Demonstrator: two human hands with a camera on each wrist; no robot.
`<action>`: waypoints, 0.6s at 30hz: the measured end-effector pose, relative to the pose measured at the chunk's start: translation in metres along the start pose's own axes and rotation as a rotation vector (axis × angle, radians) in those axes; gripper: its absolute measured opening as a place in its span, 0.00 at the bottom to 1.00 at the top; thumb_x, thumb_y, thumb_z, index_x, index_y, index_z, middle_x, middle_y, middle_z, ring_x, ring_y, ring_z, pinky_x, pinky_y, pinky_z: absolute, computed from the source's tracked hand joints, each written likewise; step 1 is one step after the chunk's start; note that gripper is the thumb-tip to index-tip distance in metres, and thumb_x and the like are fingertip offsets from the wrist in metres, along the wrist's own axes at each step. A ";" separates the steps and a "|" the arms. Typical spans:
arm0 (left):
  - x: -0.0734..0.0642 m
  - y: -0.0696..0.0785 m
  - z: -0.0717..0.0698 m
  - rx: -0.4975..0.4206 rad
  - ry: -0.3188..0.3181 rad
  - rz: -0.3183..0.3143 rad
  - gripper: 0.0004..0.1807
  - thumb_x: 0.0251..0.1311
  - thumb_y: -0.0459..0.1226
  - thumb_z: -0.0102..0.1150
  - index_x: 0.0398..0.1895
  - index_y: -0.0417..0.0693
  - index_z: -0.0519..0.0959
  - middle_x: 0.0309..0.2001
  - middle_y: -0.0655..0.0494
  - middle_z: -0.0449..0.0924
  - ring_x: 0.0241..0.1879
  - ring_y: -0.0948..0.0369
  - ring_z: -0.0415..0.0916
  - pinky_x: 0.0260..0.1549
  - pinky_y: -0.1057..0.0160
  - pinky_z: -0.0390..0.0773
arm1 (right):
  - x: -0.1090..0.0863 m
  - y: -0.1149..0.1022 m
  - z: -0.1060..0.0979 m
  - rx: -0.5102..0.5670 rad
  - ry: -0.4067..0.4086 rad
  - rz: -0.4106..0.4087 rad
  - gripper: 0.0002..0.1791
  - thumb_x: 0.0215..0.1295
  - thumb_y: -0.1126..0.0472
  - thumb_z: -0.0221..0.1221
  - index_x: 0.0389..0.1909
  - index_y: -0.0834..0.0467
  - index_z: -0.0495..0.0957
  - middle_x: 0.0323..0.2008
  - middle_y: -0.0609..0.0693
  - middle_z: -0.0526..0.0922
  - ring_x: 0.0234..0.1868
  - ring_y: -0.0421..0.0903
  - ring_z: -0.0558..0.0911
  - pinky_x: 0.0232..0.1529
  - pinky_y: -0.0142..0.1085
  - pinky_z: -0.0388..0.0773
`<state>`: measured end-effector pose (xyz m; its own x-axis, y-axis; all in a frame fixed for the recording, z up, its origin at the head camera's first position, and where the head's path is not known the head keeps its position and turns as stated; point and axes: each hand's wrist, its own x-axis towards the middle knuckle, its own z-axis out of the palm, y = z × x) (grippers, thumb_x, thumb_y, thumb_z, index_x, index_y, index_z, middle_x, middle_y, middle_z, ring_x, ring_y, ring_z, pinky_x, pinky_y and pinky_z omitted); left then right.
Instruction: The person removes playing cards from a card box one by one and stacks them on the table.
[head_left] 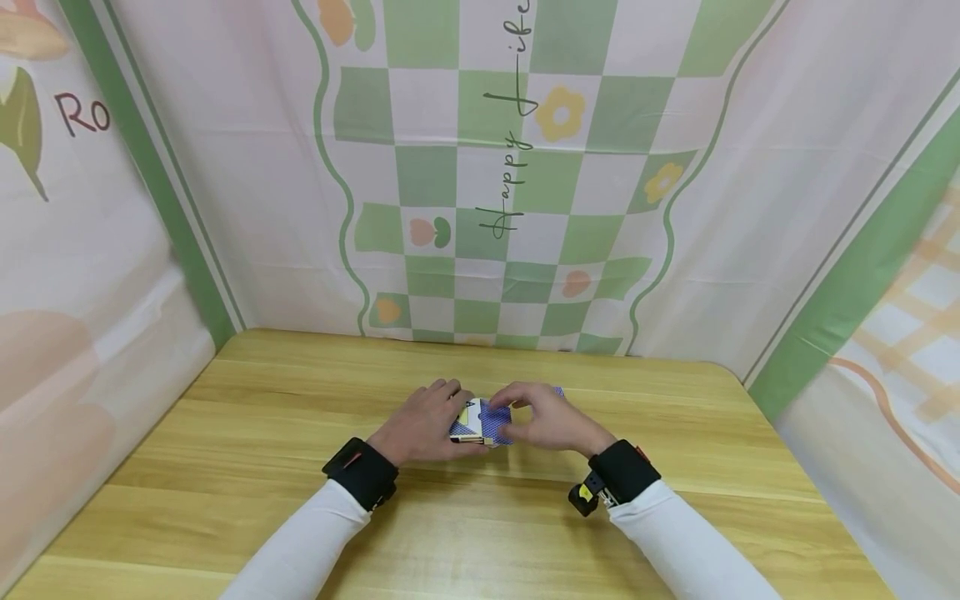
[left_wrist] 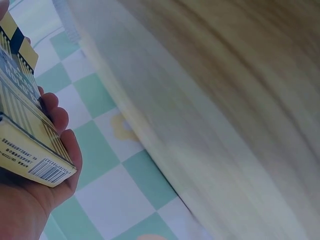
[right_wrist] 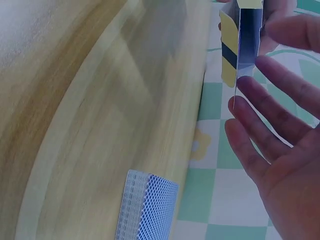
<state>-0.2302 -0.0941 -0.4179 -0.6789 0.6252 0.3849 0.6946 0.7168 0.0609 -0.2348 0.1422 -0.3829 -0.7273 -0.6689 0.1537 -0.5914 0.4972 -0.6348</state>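
Note:
My left hand (head_left: 429,423) grips a playing-card box (head_left: 471,419), thumb along the near side and fingers on the far side. In the left wrist view, the box (left_wrist: 30,130) shows yellow and dark stripes and a barcode on its end. Its other end stands open, with a side flap (right_wrist: 229,50) folded out and a hollow inside in the right wrist view. My right hand (head_left: 551,419) is at that open end, its fingers (right_wrist: 267,130) loosely extended and spread beside the long blue-patterned flap (head_left: 495,422). The fingertips are right at this flap's edge.
A squared stack of blue-backed playing cards (right_wrist: 152,210) lies on the wooden table (head_left: 300,383), mostly hidden behind my right hand in the head view. A checkered green-and-white curtain (head_left: 487,183) hangs behind the far table edge. Cloth also hangs on both sides.

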 end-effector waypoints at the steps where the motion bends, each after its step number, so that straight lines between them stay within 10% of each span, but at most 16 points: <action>1: 0.000 0.000 0.000 0.000 0.001 0.002 0.42 0.45 0.72 0.47 0.51 0.50 0.73 0.41 0.60 0.69 0.36 0.64 0.63 0.29 0.66 0.66 | 0.000 0.000 0.000 -0.002 -0.006 0.000 0.19 0.54 0.52 0.63 0.48 0.51 0.76 0.49 0.43 0.76 0.51 0.42 0.74 0.53 0.45 0.66; 18: 0.002 0.000 0.001 0.008 -0.021 0.008 0.44 0.45 0.74 0.43 0.52 0.51 0.72 0.43 0.59 0.69 0.38 0.64 0.63 0.33 0.64 0.67 | -0.002 0.005 -0.004 -0.041 -0.083 0.007 0.26 0.44 0.51 0.69 0.48 0.48 0.77 0.49 0.43 0.72 0.51 0.44 0.71 0.51 0.46 0.68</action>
<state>-0.2319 -0.0930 -0.4178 -0.6783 0.6370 0.3663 0.6980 0.7143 0.0504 -0.2381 0.1483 -0.3835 -0.7009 -0.7081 0.0854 -0.6017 0.5227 -0.6040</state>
